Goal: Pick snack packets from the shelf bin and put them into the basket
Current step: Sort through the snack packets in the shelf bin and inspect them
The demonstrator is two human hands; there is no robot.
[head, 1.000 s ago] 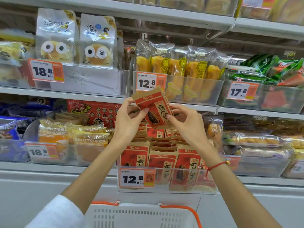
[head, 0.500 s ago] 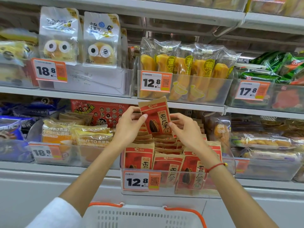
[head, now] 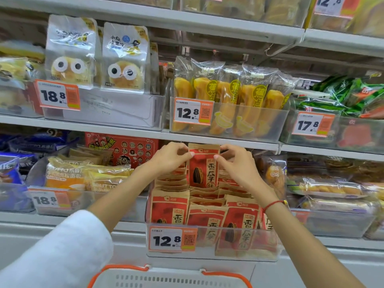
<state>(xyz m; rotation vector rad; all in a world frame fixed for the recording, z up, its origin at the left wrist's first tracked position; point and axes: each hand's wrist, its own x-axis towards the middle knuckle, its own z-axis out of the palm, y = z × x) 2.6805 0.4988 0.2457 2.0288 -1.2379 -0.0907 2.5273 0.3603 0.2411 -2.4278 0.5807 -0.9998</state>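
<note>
Both hands, left hand (head: 169, 157) and right hand (head: 235, 163), pinch one sunflower seed packet (head: 202, 168) upright above the shelf bin (head: 209, 244); a loose fingertip pinch could drop it short of the basket (head: 170, 277).

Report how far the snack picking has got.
Done: nothing shows inside the white basket, though only its rim is in view. In hand: left hand and right hand pinch one red sunflower seed packet upright above the clear shelf bin. Left: lower it into the basket; many packets remain.
</note>
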